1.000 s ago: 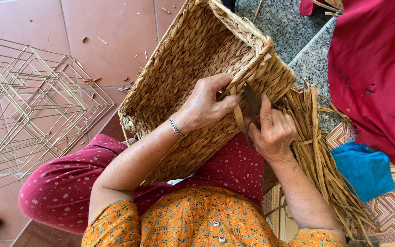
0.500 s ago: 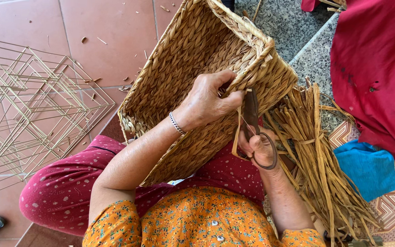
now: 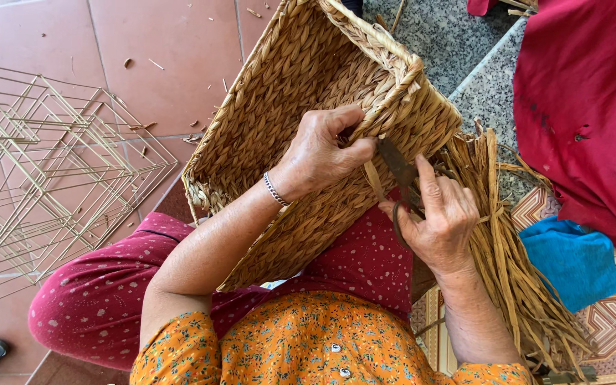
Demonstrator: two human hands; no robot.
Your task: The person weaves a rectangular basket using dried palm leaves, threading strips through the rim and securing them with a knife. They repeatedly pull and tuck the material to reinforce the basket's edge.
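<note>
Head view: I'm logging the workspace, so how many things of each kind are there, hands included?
Woven straw basket: 1
Dark metal scissors: 1
Bundle of dried straw strips: 1
Stack of wire frames: 1
Blue cloth: 1
Hands: 2, left, right
Total: 7

We record the woven basket (image 3: 301, 93) as golden straw-tan, plaited in a tight herringbone, with a thicker braided rim. The bundle of dried strands (image 3: 515, 264) beside it matches that tan, slightly duller. The scissors (image 3: 402, 178) in the right hand (image 3: 440, 221) are dark, rust-brown. The left hand (image 3: 319, 153) carries a silver bracelet (image 3: 274, 190) at the wrist. We note a blouse (image 3: 301, 346) in orange with small floral print, and trousers (image 3: 101, 299) in deep magenta with pale dots. The floor tiles (image 3: 158, 43) are terracotta red; the wire frames (image 3: 44, 164) pale gold. A cloth (image 3: 572, 257) is bright blue, another fabric (image 3: 593, 107) crimson; the stone slab (image 3: 493, 93) speckled grey.
</note>
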